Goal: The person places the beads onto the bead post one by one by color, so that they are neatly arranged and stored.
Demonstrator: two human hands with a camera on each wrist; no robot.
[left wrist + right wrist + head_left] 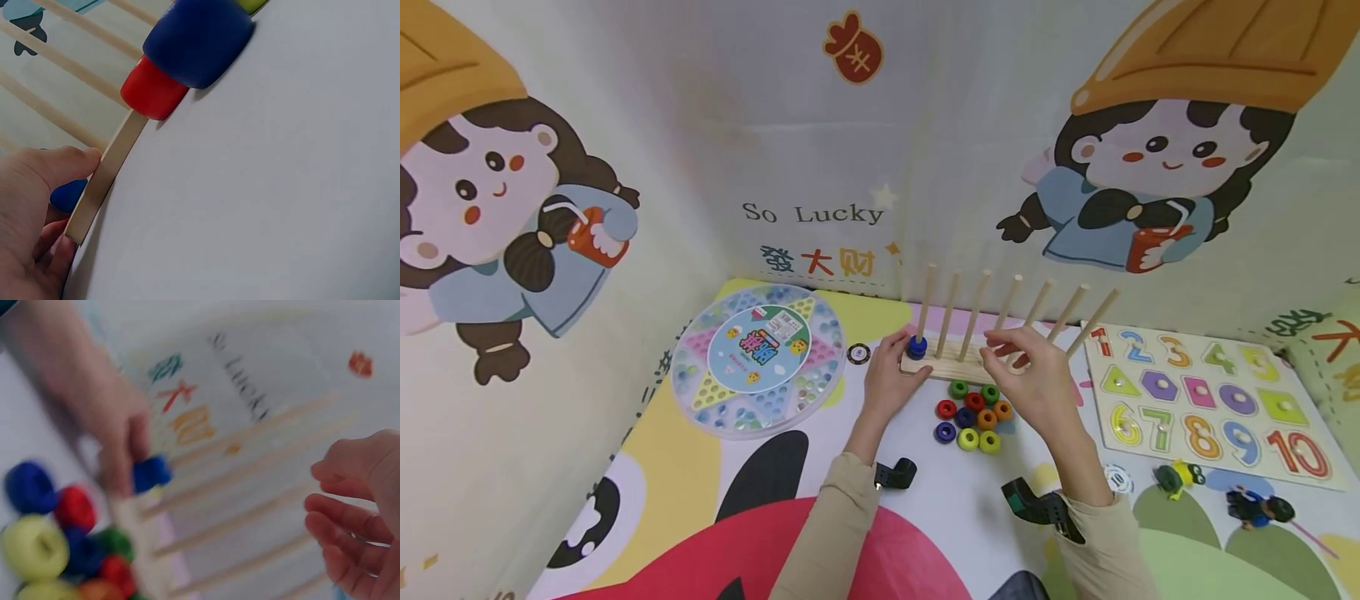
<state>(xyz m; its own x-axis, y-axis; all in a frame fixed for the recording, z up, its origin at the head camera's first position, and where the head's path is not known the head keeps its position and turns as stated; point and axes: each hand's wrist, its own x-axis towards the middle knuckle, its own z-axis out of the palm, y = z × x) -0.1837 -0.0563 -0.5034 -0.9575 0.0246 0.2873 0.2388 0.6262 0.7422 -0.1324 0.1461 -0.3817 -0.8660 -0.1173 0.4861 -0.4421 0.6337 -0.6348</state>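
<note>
A wooden peg rack [958,363] with several upright pegs stands at the back of the table. My left hand [889,379] grips its left end; in the left wrist view the thumb [72,164] lies on the front edge of the base, fingers behind. Blue beads [917,347] sit low on the leftmost peg, beside that hand. My right hand [1039,379] hovers in front of the right-hand pegs. Its fingers [340,519] are loosely bent in the right wrist view, with nothing between them and the thumb. Loose red, green, orange, yellow and blue beads [967,440] lie before the rack.
On the left lies a round Chinese checkers board [760,358], with a dark chip [858,354] beside it. A number-and-shape puzzle board [1213,404] is on the right. Near it are a white chip [1118,478] and two small figures [1180,477]. A printed cloth wall rises behind.
</note>
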